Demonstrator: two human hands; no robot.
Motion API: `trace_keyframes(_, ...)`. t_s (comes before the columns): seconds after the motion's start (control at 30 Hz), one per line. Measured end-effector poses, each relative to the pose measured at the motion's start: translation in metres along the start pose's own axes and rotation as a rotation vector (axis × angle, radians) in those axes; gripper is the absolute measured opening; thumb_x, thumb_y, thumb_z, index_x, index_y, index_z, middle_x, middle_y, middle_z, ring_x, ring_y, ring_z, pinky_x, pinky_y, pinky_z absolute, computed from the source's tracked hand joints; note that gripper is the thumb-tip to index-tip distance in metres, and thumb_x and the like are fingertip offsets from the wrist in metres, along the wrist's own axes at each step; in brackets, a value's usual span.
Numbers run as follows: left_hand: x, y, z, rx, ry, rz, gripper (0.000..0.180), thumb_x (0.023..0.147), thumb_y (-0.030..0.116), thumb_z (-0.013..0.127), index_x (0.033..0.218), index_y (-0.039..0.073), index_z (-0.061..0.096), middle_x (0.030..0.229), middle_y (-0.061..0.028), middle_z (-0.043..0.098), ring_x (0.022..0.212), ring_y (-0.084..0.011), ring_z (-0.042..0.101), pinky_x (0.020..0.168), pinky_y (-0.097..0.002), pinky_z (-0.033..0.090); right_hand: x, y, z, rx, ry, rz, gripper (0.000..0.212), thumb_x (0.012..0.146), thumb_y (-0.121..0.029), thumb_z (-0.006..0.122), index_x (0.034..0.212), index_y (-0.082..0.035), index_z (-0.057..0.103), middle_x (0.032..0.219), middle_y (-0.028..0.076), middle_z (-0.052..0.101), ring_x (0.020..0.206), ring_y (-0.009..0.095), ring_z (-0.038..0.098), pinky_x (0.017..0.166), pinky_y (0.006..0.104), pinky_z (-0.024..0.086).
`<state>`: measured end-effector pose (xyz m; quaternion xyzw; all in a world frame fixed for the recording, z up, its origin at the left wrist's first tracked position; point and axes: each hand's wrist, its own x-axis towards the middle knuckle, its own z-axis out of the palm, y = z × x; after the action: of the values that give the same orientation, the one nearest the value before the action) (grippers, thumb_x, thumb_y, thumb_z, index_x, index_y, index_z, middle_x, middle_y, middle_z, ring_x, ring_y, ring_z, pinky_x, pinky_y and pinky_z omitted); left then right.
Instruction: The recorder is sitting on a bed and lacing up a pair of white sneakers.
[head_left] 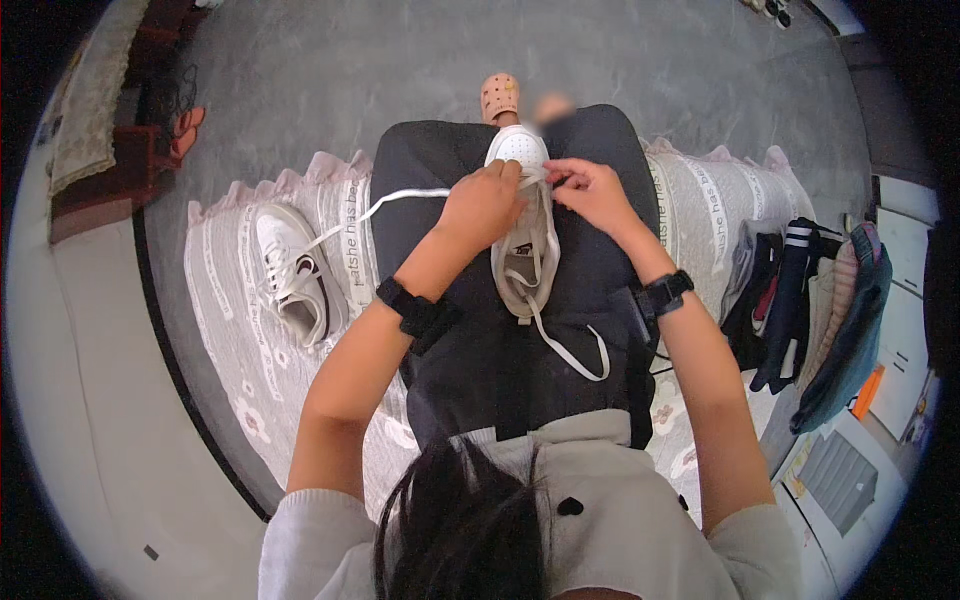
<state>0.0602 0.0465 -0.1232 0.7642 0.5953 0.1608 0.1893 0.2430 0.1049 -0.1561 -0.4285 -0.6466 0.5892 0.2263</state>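
A white sneaker (518, 147) rests on my lap, toe pointing away from me, its inside and dark-printed insole showing. My left hand (483, 204) is closed over the left side of its lacing area; what its fingertips pinch is partly hidden. At the right eyelets, my right hand (594, 192) pinches the white shoelace (574, 362) between thumb and fingers. One loose end of that lace curls below the heel on my dark trousers. Another white strand (408, 193) runs left from my left hand toward a second sneaker (297, 275), white with a dark side mark.
A pale patterned cover (232, 290) with a ruffled edge lies under me. Folded clothes (800, 290) are stacked at the right, near white cabinets (897, 330). My foot wears a peach clog (499, 97) on the grey floor. Reddish shoes (186, 131) sit at the far left.
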Motion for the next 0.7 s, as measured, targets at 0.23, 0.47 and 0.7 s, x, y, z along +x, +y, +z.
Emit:
trace_keyframes(0.23, -0.001, -0.022, -0.008, 0.149, -0.058, 0.048, 0.01, 0.079, 0.016, 0.054, 0.085, 0.008, 0.054, 0.079, -0.0087, 0.054, 0.075, -0.0275, 0.059, 0.061, -0.0369, 0.049, -0.019, -0.009, 0.015, -0.315, 0.038, -0.08, 0.041, 0.068, -0.012, 0.066, 0.108, -0.006, 0.059, 0.087, 0.005, 0.054, 0.059, 0.011, 0.051, 0.057, 0.0238, 0.043)
trace_keyframes(0.47, -0.035, -0.06, -0.032, 0.235, -0.047, 0.044, 0.014, 0.079, 0.013, 0.052, 0.091, 0.011, 0.057, 0.08, -0.0079, 0.053, 0.071, -0.0288, 0.059, 0.059, -0.0385, 0.049, -0.028, -0.014, 0.024, -0.536, 0.095, -0.173, 0.036, 0.074, -0.022, 0.058, 0.108, -0.011, 0.059, 0.088, 0.009, 0.054, 0.07, 0.025, 0.058, 0.064, 0.0339, 0.048)
trace_keyframes(0.7, -0.105, -0.109, -0.124, 0.306, 0.099, -0.271, 0.015, 0.079, 0.01, 0.052, 0.091, 0.009, 0.06, 0.085, -0.0106, 0.059, 0.076, -0.0304, 0.058, 0.062, -0.0371, 0.047, -0.027, -0.009, 0.025, -0.536, 0.143, -0.258, 0.032, 0.073, -0.021, 0.059, 0.103, -0.009, 0.062, 0.086, 0.008, 0.054, 0.07, 0.026, 0.058, 0.063, 0.0349, 0.048)
